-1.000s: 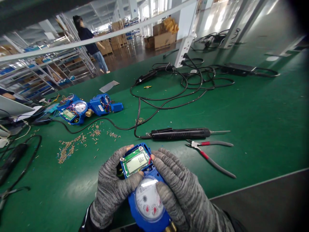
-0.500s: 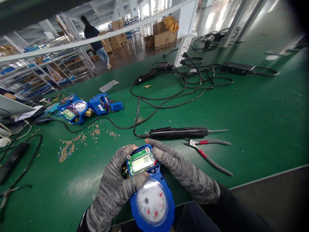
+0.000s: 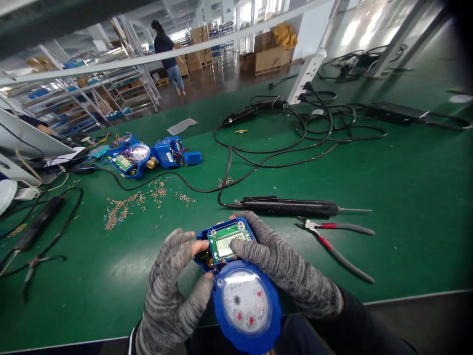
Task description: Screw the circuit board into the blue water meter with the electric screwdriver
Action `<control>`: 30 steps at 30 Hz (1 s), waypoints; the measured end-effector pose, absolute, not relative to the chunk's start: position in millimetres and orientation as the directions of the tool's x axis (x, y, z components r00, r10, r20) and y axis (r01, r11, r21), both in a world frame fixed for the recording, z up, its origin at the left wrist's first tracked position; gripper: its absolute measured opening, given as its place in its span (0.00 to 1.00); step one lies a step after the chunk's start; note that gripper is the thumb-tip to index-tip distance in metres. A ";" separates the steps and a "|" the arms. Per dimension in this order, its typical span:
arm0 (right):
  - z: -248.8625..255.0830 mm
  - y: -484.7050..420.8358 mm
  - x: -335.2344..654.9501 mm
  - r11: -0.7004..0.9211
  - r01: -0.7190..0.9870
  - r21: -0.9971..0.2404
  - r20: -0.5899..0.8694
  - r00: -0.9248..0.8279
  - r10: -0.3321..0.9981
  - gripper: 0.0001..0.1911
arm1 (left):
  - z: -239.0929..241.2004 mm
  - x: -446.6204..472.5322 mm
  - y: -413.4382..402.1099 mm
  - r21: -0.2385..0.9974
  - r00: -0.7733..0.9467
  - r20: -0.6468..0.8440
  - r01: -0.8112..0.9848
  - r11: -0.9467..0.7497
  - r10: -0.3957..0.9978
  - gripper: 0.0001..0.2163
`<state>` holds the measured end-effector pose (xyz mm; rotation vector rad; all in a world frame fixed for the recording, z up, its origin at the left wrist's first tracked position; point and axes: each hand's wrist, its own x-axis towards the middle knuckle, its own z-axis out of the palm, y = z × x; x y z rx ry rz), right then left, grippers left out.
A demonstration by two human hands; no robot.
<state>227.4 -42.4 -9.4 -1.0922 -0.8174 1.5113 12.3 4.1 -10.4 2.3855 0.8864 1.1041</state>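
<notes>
A blue water meter (image 3: 246, 305) with a round dial and an exposed green circuit board with a small display (image 3: 229, 239) is held at the near table edge. My left hand (image 3: 172, 293), in a grey fingerless glove, grips the meter's left side, thumb by the dial's rim. My right hand (image 3: 284, 266), gloved the same way, lies across the meter's upper right, with fingers pressed on the circuit board.
A black electric screwdriver (image 3: 291, 207) and red-handled pliers (image 3: 334, 241) lie just beyond the meter. Small screws (image 3: 125, 207) are scattered at left, near two more opened blue meters (image 3: 148, 157). Black cables (image 3: 295, 128) loop across the green table (image 3: 406, 197). A person (image 3: 168, 54) stands far back.
My right hand has come in over the circuit board from beyond it. The meter has shifted slightly right and nearer. The view has swung a little, and the distant person has walked right.
</notes>
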 end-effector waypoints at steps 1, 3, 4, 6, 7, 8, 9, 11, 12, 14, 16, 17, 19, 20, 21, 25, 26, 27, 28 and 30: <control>-8.7 -42.1 226.8 -0.214 -0.342 -0.915 -0.216 -0.033 0.976 0.29 | -9.9 11.5 2.5 0.505 0.531 0.573 0.370 -0.780 0.624 0.28; -5.7 -42.2 225.5 -0.213 -0.282 -0.935 -0.218 -0.013 0.976 0.30 | -7.7 12.6 1.3 0.450 0.581 0.589 0.342 -0.825 0.562 0.28; -3.5 -42.7 224.5 -0.213 -0.245 -0.946 -0.222 0.009 0.975 0.30 | -6.3 13.7 1.5 0.441 0.593 0.585 0.340 -0.831 0.553 0.27; 1.2 -44.4 221.9 -0.221 -0.210 -0.953 -0.238 0.060 0.969 0.29 | -4.1 15.4 2.5 0.434 0.602 0.574 0.352 -0.829 0.555 0.25; 3.3 -45.3 220.4 -0.222 -0.217 -0.951 -0.243 0.076 0.967 0.28 | -3.5 15.8 3.0 0.430 0.603 0.564 0.368 -0.824 0.564 0.24; 4.7 -45.9 219.2 -0.221 -0.233 -0.947 -0.246 0.084 0.966 0.28 | -3.4 16.1 3.4 0.423 0.604 0.555 0.387 -0.819 0.572 0.23; 5.3 -46.1 218.2 -0.218 -0.249 -0.944 -0.246 0.086 0.965 0.27 | -3.5 16.5 3.7 0.413 0.603 0.552 0.401 -0.817 0.575 0.22; 3.8 -44.8 217.9 -0.210 -0.251 -0.945 -0.235 0.074 0.969 0.28 | -4.0 18.2 4.4 0.396 0.585 0.572 0.417 -0.818 0.575 0.20; 2.0 -43.4 218.5 -0.202 -0.231 -0.952 -0.223 0.065 0.973 0.28 | -3.8 19.9 5.0 0.386 0.572 0.588 0.424 -0.820 0.572 0.19; -2.3 -40.2 220.8 -0.191 -0.165 -0.968 -0.202 0.052 0.978 0.30 | -1.4 24.8 6.8 0.382 0.547 0.606 0.438 -0.814 0.578 0.16; -5.7 -37.7 223.2 -0.185 -0.125 -0.975 -0.191 0.037 0.981 0.30 | 4.2 30.9 8.9 0.379 0.539 0.608 0.448 -0.810 0.583 0.14; -6.6 -37.0 224.0 -0.188 -0.128 -0.974 -0.193 0.032 0.981 0.30 | 8.0 34.0 9.9 0.367 0.545 0.606 0.454 -0.812 0.579 0.13; -6.9 -36.8 224.6 -0.209 -0.149 -0.967 -0.214 0.019 0.977 0.30 | 16.0 39.1 11.5 0.322 0.571 0.602 0.466 -0.824 0.558 0.11; -6.6 -37.0 224.5 -0.219 -0.157 -0.963 -0.223 0.013 0.975 0.30 | 19.5 40.9 12.0 0.296 0.587 0.596 0.473 -0.830 0.547 0.10; -6.3 -37.4 224.3 -0.221 -0.154 -0.963 -0.226 0.015 0.974 0.30 | 22.4 42.1 12.3 0.276 0.603 0.585 0.480 -0.833 0.542 0.09; -6.8 -39.5 222.8 -0.190 -0.124 -0.974 -0.197 0.052 0.979 0.30 | 23.8 39.1 11.4 0.227 0.628 0.587 0.478 -0.849 0.511 0.07; -7.2 -40.0 222.7 -0.177 -0.124 -0.976 -0.185 0.059 0.981 0.29 | 21.6 36.6 10.6 0.210 0.628 0.609 0.460 -0.862 0.484 0.08; -7.5 -40.5 222.7 -0.168 -0.134 -0.977 -0.177 0.061 0.982 0.29 | 18.8 33.6 9.5 0.199 0.630 0.628 0.437 -0.877 0.457 0.09; -7.6 -41.0 222.8 -0.160 -0.150 -0.976 -0.171 0.064 0.983 0.29 | 15.4 30.5 8.2 0.193 0.634 0.640 0.415 -0.889 0.434 0.10; -7.1 -41.7 223.2 -0.165 -0.175 -0.971 -0.179 0.070 0.981 0.30 | 8.4 24.9 5.1 0.205 0.640 0.637 0.397 -0.894 0.430 0.12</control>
